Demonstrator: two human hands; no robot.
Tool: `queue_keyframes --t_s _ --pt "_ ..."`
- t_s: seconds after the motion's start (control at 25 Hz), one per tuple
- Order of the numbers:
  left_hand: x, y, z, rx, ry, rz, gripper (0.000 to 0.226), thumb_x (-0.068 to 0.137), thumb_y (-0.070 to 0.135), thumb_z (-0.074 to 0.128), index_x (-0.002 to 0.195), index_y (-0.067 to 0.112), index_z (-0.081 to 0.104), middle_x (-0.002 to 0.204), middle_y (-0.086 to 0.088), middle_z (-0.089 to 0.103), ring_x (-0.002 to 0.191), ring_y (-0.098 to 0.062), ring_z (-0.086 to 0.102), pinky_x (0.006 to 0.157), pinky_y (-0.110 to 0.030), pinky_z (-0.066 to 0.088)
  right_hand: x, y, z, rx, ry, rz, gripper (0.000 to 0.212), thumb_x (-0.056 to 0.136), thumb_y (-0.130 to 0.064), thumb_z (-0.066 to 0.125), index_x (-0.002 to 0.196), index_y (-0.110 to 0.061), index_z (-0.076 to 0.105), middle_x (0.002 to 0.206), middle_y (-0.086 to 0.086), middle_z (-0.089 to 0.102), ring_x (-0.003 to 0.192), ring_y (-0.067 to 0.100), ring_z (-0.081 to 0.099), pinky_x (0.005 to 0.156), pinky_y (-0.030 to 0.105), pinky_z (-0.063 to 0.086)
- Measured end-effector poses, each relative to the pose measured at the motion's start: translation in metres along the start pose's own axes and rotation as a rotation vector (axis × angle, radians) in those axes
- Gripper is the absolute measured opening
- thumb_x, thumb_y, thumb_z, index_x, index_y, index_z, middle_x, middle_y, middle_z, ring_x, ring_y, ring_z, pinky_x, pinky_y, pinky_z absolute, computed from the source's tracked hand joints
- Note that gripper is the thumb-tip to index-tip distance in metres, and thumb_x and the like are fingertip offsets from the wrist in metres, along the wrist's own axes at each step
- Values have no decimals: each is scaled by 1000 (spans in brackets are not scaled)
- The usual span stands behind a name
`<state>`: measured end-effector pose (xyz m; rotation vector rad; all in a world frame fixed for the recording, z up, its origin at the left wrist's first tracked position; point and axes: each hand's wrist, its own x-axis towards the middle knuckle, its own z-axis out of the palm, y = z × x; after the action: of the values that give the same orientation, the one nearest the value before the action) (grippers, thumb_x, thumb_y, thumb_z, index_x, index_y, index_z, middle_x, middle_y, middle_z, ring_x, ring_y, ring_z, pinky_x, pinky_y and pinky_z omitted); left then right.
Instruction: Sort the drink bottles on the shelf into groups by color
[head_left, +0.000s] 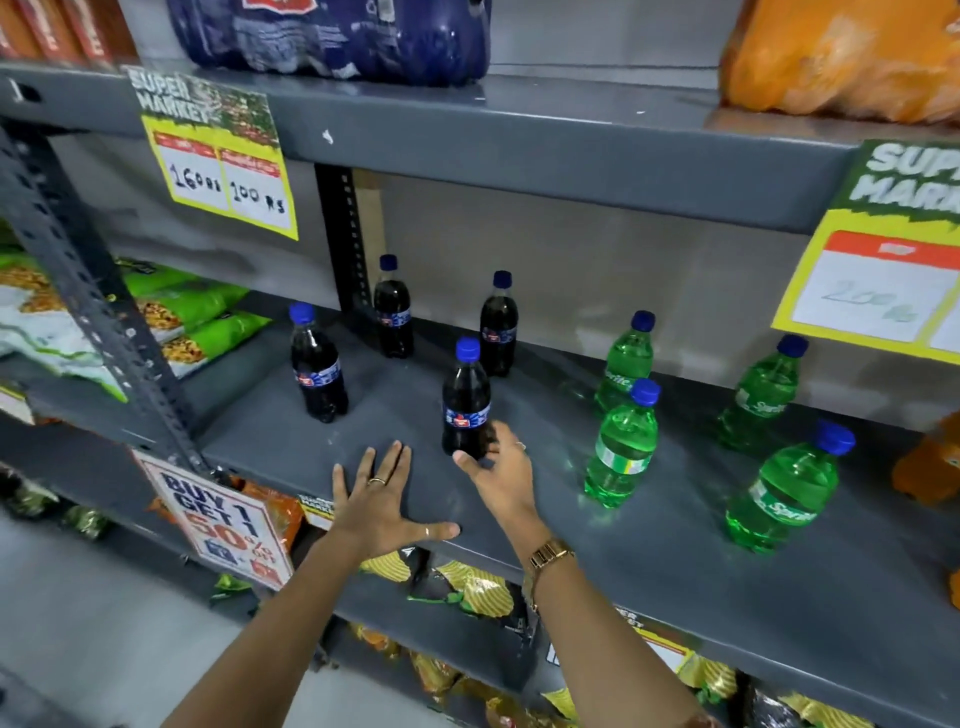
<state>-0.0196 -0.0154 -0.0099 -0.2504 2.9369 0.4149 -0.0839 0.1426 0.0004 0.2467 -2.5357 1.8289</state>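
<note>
Dark cola bottles and green Sprite bottles are seen grouped on a grey metal shelf.

The nearest cola bottle, upright with a blue cap, is gripped low at its base by the right hand, thumb and fingers curled around it. The left hand is laid flat and spread on the shelf, nothing held. Three more cola bottles are stood behind and to the left; four Sprite bottles are stood well apart on the right.
</note>
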Motion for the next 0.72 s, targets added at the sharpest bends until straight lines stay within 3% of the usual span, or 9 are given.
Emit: queue_keyframes --t_s 0.12,0.24,0.44,0.72 --pt "1 -3 4 -18 30 5 133 49 96 39 149 23 -11 159 9 -13 145 -18 -16 110 -54 -21 7 -1 8 -30 -7 -25 47 74 -16 75 114 -10 52 99 9 64 77 10 59 63 3 42" --pt "2 -3 6 -31 50 -6 136 47 97 38 148 22 -12 159 7 -13 145 -17 -16 108 -53 -24 12 -2 14 -59 -24 -47 51 71 -21 77 114 -10 52 92 4 60 69 3 52 58 5 39" --pt "2 -3 7 -30 55 -13 137 45 98 37 149 22 -11 159 7 -13 145 -17 -17 107 -54 -26 15 -2 22 -112 -19 -80 51 70 -27 78 112 -11 54 85 2 58 71 11 52 65 24 42" --pt "-3 2 0 -21 27 -19 134 49 95 40 149 22 -11 159 7 -14 145 -18 -16 109 -54 -23 10 -3 15 -31 -70 22 73 69 -10 78 131 -10 39 120 10 54 98 16 53 86 29 47"
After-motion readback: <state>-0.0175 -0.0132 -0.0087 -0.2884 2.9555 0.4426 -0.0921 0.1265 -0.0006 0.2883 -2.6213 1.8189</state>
